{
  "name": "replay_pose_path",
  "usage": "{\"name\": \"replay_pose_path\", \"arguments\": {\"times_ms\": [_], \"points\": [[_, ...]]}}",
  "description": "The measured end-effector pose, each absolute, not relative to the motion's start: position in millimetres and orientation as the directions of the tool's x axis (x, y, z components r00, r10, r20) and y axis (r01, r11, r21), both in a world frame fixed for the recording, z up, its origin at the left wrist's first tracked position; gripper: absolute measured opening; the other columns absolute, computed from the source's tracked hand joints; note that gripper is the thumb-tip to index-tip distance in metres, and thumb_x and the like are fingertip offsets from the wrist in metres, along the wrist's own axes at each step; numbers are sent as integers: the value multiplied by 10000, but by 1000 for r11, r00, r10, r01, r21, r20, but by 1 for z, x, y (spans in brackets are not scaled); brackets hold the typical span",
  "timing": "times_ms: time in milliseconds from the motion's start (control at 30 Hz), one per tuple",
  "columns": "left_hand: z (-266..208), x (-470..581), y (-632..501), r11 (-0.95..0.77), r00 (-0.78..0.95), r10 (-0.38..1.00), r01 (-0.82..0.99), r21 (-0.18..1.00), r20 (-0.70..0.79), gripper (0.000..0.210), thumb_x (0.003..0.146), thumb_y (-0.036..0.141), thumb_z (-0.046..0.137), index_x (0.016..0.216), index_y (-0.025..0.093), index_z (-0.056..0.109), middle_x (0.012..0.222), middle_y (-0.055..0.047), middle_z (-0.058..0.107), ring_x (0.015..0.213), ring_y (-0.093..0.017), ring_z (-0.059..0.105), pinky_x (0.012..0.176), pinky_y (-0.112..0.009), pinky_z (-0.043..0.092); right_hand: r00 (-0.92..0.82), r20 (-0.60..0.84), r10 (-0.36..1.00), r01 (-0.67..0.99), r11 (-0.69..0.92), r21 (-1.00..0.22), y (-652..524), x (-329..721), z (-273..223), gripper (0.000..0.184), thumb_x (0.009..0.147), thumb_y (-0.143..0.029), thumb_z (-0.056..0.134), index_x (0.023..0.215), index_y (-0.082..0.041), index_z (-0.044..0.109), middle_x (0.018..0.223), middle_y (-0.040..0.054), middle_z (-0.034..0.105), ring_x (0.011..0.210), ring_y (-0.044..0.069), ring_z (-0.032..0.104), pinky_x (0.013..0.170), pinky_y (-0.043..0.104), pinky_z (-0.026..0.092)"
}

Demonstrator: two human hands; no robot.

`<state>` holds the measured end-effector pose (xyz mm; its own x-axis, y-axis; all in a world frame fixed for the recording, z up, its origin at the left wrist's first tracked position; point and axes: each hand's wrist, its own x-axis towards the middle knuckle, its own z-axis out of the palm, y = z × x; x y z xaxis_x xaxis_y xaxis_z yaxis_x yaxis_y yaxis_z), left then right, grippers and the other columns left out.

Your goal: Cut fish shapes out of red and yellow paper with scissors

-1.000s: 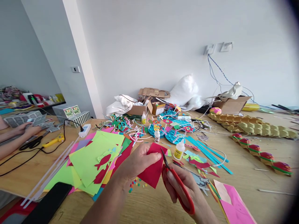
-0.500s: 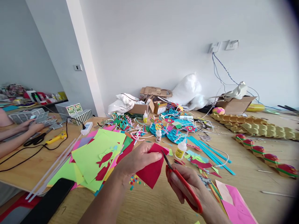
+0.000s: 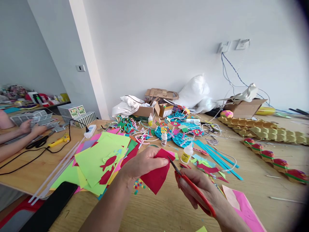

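Note:
My left hand (image 3: 146, 162) pinches a piece of dark red paper (image 3: 156, 178), its thumb lying across the top. In my right hand (image 3: 200, 187) are red-handled scissors (image 3: 196, 190), their dark blades touching the paper's upper right edge. Left of my hands, red fish-shaped cutouts (image 3: 109, 162) lie on a stack of lime green paper (image 3: 96, 158). Small coloured dots (image 3: 138, 185) are scattered on the table just below my left wrist. Beyond the scissors stands a glue bottle (image 3: 187, 153) with a yellow label.
A black phone (image 3: 51, 206) lies at the front left. Paper scraps (image 3: 207, 167), blue strips (image 3: 216, 158) and pink paper (image 3: 246, 206) are on the right, near painted egg-carton strips (image 3: 277, 161). At far left, a co-worker's hands (image 3: 31, 127) hold grey parts by a yellow glue gun (image 3: 59, 140).
My right hand and the scissors have shifted slightly right and down. The paper stays in my left hand, nearly unmoved. The co-worker's hands have come up a little around a grey part.

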<state>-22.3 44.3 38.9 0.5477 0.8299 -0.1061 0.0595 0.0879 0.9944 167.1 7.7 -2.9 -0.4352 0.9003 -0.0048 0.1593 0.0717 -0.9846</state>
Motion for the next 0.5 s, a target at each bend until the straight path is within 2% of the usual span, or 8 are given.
{"name": "replay_pose_path", "arguments": {"times_ms": [300,500], "points": [[35,-23,44,102,525,843,62,993,-120,120,713,281,606,751,168,621,566,28,553,453,-77,449,425,-188,277,-456,-31,890,238,88,-967,9,175,-1,473,757,-647,497,610,-202,432,373,-96,351,312,49,262,347,185,186],[36,-25,47,123,550,813,158,980,-191,126,712,302,591,703,176,592,545,27,533,444,-88,455,418,-199,264,-441,-95,893,344,70,-936,8,177,8,488,736,-654,504,577,-203,409,362,-91,354,318,48,283,344,178,185]]}}
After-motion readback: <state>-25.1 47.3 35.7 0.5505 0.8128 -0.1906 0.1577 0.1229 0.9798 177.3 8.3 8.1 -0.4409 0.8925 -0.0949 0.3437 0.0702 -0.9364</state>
